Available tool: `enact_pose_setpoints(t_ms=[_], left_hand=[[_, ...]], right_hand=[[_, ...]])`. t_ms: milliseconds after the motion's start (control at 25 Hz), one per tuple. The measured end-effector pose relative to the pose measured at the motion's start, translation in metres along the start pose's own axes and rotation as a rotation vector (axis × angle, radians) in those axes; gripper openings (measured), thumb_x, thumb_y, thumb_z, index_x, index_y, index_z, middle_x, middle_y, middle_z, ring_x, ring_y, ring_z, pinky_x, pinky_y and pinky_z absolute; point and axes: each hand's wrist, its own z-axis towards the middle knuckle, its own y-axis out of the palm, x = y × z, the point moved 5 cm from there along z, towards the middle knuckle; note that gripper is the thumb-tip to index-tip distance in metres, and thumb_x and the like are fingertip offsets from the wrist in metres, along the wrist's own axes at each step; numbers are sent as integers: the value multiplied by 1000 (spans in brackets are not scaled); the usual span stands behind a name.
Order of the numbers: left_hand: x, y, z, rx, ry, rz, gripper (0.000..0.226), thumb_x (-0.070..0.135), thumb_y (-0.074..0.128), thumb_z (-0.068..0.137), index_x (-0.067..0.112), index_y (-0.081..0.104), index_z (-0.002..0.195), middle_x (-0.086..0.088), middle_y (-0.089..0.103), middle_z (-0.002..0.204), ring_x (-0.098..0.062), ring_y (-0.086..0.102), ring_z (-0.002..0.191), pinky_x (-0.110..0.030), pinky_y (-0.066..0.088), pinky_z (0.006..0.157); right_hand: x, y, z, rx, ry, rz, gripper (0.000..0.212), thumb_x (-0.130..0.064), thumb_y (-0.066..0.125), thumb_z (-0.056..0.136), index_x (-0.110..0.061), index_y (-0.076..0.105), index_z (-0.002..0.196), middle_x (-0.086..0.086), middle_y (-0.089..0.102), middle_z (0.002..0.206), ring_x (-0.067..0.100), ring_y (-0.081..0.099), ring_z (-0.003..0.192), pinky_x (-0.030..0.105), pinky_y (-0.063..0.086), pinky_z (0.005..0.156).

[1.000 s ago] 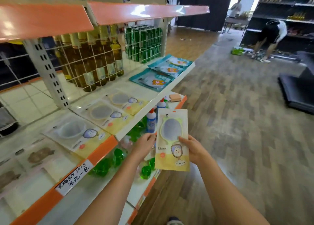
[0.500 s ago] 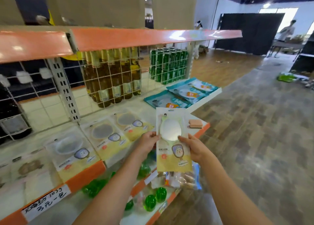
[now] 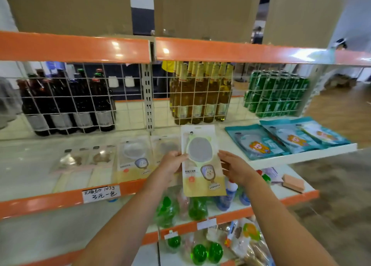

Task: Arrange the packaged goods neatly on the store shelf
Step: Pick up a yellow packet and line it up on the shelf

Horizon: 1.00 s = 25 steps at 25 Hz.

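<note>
Held item: yellow mirror packet (image 3: 202, 161), upright, centre frame, in front of the middle shelf (image 3: 301, 157) edge, not lying on it.
Left hand (image 3: 173, 163): grip pinches the packet's left edge at about 9 o'clock, thumb on the front.
Right hand (image 3: 237, 167): fingers loosely spread at the packet's right edge, 3 o'clock; cannot tell if this grip touches it or stands just off it.
Shelf surface: white, with an orange front strip; handwritten price tag (image 3: 101, 193) on the strip at 7 o'clock of the packet.
On shelf, 9 o'clock: matching yellow packets (image 3: 133, 161) lying flat in a row, clear packets (image 3: 84, 161) further left, blurred.
On shelf, 2 o'clock: teal packets (image 3: 287, 139) lying flat, overlapping.
Behind wire grid: dark bottles (image 3: 66, 105) at 10 o'clock, amber bottles (image 3: 200, 93) at 12, green cans (image 3: 277, 93) at 2.
Top shelf: orange edge, cardboard boxes (image 3: 202, 8) standing on it.
Lower shelves: green bottles (image 3: 197, 208) and bagged goods at 6 o'clock; pink block (image 3: 294, 183) at 4 o'clock.
Room: brick-pattern grey floor (image 3: 337, 205) at right, wood floor further back.
</note>
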Motion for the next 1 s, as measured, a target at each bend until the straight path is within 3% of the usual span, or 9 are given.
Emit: enact_pose_setpoints(t_ms=[120, 240, 320, 440, 520, 560, 640, 800, 1000], left_hand=[[6, -39, 12, 122, -7, 8, 13, 17, 62, 89, 7, 64, 98, -9, 68, 86, -27, 66, 84, -40, 54, 84], [16, -67, 24, 202, -28, 92, 10, 16, 60, 90, 7, 62, 94, -8, 63, 79, -20, 58, 66, -28, 47, 58], [18, -79, 37, 242, -57, 139, 18, 16, 60, 90, 2, 62, 100, -10, 60, 79, -18, 51, 59, -24, 36, 50], [18, -87, 53, 268, -77, 265, 27, 16, 59, 90, -4, 61, 108, -9, 50, 73, -19, 45, 59, -23, 27, 48], [17, -88, 59, 269, -78, 375, 16, 14, 57, 90, -1, 60, 88, -7, 42, 64, -19, 41, 56, -24, 23, 46], [15, -88, 62, 272, -75, 424, 20, 13, 56, 90, 5, 54, 72, -5, 38, 60, -18, 37, 52, -25, 23, 46], [13, -89, 68, 286, -65, 503, 32, 14, 55, 90, 10, 40, 61, -4, 34, 59, -18, 34, 51, -26, 23, 48], [10, -88, 74, 278, -30, 775, 33, 19, 54, 89, 11, 38, 62, -1, 35, 59, -17, 38, 56, -28, 24, 48], [11, -87, 79, 264, -3, 939, 21, 26, 55, 91, 5, 59, 91, 0, 43, 64, -22, 50, 75, -28, 35, 60]], right_hand=[[-10, 7, 23, 49, -36, -85, 20, -10, 50, 96, -11, 61, 112, 7, 67, 103, 20, 62, 92, 29, 52, 81], [-17, 15, 44, 115, -42, -302, 26, -10, 52, 94, -7, 61, 118, 10, 65, 112, 22, 59, 97, 30, 51, 81], [-25, 19, 54, 190, -82, -529, 27, -8, 51, 93, -9, 62, 118, 12, 61, 121, 22, 56, 100, 30, 50, 78], [-34, 23, 58, 237, -105, -873, 30, -12, 53, 92, -14, 60, 120, 9, 57, 122, 26, 60, 103, 31, 54, 83], [-35, 28, 58, 196, -107, -1061, 34, -21, 60, 89, -17, 58, 122, 7, 56, 120, 25, 61, 101, 31, 55, 83], [-34, 30, 58, 187, -122, -1163, 35, -25, 61, 89, -18, 57, 123, 6, 56, 119, 24, 59, 102, 32, 54, 86], [-33, 35, 60, 180, -180, -1329, 33, -29, 54, 93, -18, 56, 124, 7, 57, 119, 23, 54, 107, 33, 50, 91], [-21, 41, 64, 144, -241, -1488, 28, -24, 44, 97, -19, 56, 122, 8, 57, 120, 23, 50, 110, 32, 45, 93], [-15, 41, 60, 134, -304, -1472, 29, -22, 40, 99, -19, 49, 126, 7, 53, 123, 23, 47, 112, 34, 43, 96]])
